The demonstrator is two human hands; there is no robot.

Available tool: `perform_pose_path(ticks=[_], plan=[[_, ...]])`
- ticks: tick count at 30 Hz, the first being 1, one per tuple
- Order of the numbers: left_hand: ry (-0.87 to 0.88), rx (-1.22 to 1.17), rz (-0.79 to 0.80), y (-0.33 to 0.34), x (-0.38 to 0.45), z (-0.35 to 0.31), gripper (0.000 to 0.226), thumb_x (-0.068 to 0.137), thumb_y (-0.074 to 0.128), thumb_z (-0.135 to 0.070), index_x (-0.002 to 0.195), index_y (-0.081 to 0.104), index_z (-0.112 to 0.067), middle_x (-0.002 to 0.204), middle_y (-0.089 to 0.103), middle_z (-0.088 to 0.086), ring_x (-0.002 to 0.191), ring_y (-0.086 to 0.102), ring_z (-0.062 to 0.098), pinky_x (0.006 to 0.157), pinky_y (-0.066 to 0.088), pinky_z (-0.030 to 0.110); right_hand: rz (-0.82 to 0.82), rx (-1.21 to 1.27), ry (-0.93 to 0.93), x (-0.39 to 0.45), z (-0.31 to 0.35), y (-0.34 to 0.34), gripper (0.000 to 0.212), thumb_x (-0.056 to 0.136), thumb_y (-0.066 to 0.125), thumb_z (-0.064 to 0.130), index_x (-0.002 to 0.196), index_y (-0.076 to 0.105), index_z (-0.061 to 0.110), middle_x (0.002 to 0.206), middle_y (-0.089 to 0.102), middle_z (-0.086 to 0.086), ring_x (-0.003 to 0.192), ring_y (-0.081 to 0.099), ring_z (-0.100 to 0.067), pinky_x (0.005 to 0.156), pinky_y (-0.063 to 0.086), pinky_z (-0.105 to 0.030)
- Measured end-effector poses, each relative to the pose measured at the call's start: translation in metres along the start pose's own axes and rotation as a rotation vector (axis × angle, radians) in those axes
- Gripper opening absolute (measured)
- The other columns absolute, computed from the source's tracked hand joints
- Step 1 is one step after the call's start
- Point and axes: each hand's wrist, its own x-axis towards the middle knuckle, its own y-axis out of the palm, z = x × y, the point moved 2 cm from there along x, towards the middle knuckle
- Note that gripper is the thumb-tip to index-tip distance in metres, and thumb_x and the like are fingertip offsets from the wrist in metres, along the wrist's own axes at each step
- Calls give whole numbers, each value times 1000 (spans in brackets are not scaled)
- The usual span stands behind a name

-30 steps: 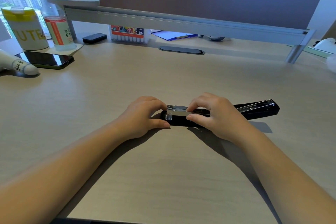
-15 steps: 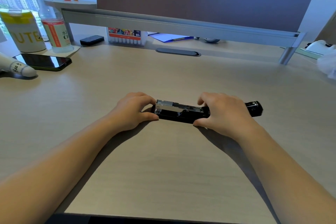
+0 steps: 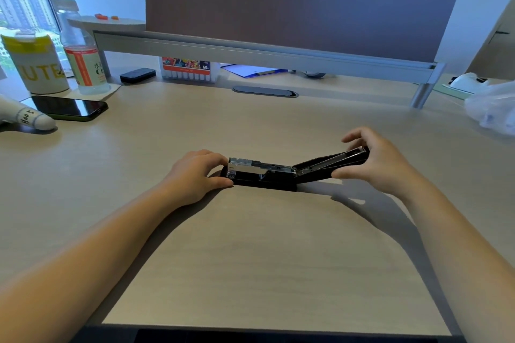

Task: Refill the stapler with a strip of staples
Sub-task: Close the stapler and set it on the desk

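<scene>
A black stapler lies on the wooden desk, opened out flat. Its metal staple channel faces up on the left half. The black top cover swings out to the right, tilted a little above the desk. My left hand pinches the stapler's left end between thumb and fingers. My right hand holds the far end of the top cover, thumb below and fingers over it. I cannot tell whether staples lie in the channel.
At the far left are a dark phone, a white-and-yellow can, a water bottle and a white object. A marker box and a black eraser sit under the partition rail. Crumpled plastic lies at the right.
My right hand has slid from the stapler's middle out to the end of the top cover and now holds it raised off the desk. My left hand stays on the left end.
</scene>
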Motion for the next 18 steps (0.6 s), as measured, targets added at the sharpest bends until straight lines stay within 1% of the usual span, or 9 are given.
perform_pose_path(ticks=[3,5,7,9,11,13,15,16,18], plan=[[-7,-17,-12,0,1,0,34,78,62,-28,109,56,-16,116,58,11,109,48,28,94,41,44,-98,284,-50,-1,-1,6,55,62,76,2,102,44,21,85,50,-1,77,53,-14,66,48,-19],[-17,-24,-21,1,1,-2,34,77,63,-28,109,57,-16,115,59,10,110,47,29,94,41,45,-108,491,-75,1,4,12,47,64,71,-6,95,46,19,81,50,3,71,56,-7,66,52,-14],[-26,-20,-21,2,2,-5,35,77,63,-29,109,57,-15,115,59,10,111,48,29,95,41,47,-72,628,-75,5,10,20,39,68,67,-8,85,50,23,81,53,4,75,60,-12,79,53,-26],[-22,-8,-24,3,2,-8,36,77,63,-29,109,57,-15,116,59,10,110,48,28,95,41,48,-40,682,-77,8,19,27,37,71,64,-8,82,52,25,83,54,2,85,59,-27,88,51,-41],[-18,-6,-23,4,3,-12,36,77,63,-30,110,56,-15,117,59,9,111,48,28,95,40,48,-34,670,-115,11,28,33,37,73,62,-7,83,51,26,86,55,-4,91,57,-33,89,49,-43],[-18,-4,-21,5,3,-14,38,78,62,-30,112,55,-16,119,58,7,113,47,26,96,40,47,-6,600,-163,14,37,40,35,74,62,-5,88,51,25,92,56,-9,88,58,-27,83,51,-31],[-11,-5,-25,6,3,-13,38,78,61,-31,112,55,-17,119,58,7,112,48,26,96,40,45,27,518,-190,16,45,47,36,74,62,-4,98,53,20,90,56,-7,81,57,-19,71,52,-18],[-8,-7,-28,5,3,-13,37,78,61,-31,112,56,-17,119,59,7,112,48,26,96,40,45,36,468,-197,17,48,51,40,73,64,-4,104,53,20,87,56,-4,78,56,-18,68,52,-18],[-8,-12,-26,5,3,-11,36,77,62,-31,110,56,-19,117,59,6,111,48,25,95,39,45,39,310,-214,20,54,57,47,71,68,2,112,55,19,89,57,-1,81,56,-19,73,47,-25]])
